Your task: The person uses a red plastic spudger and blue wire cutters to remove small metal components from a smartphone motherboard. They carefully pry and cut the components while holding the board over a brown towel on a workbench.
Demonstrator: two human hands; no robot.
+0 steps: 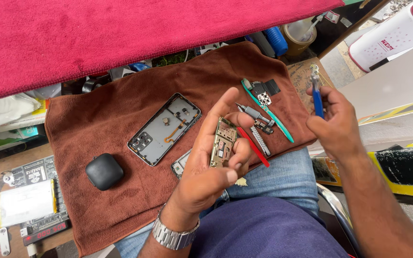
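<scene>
My left hand [211, 157] holds a small circuit board [223, 142], greenish-gold with metal shields, pinched upright between the thumb below and the curled fingers [242, 157] at its right edge, component side facing me. My right hand [338, 122] is closed around a blue-handled tool [317, 98], probably a fine screwdriver or tweezers, held up and well apart from the board, to its right. To work the board well, I judge that the grip should stay on the edges only, off the shields and contacts, and that the tool tip should approach slowly with the right hand braced. The board sits above my lap, over the front edge of the brown towel [106, 210]. On the towel lie the opened phone frame [164, 129] to the left of the board, a black earbud case [103, 171] farther left, and a teal pry tool [268, 112], a red pry tool [253, 146] and a grey screwdriver [254, 113] between my two hands.
</scene>
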